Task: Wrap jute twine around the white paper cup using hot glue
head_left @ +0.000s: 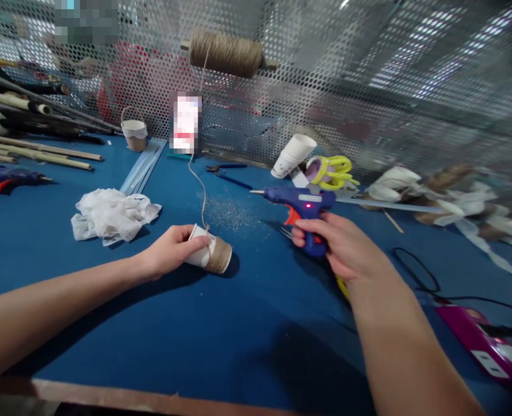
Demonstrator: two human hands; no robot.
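My left hand (pixel 169 252) grips a white paper cup (pixel 208 255) that lies on its side on the blue table (pixel 221 335). Brown twine is wound round the cup's lower part. A strand of twine (pixel 199 179) runs from the cup up to a twine spool (pixel 226 53) mounted on the perforated metal screen. My right hand (pixel 347 245) is closed round the handle of a blue hot glue gun (pixel 301 205). Its nozzle points left, a red light glows on its body, and it is held to the right of the cup, apart from it.
A crumpled white plastic sheet (pixel 111 215) lies at the left, with bamboo sticks (pixel 34 151) and another glue gun (pixel 8 178) beyond. A twine-wrapped small basket (pixel 134 134), pliers (pixel 225 169), stacked paper cups (pixel 293 155), yellow cord (pixel 334 171) and a pink power strip (pixel 481 341) are nearby.
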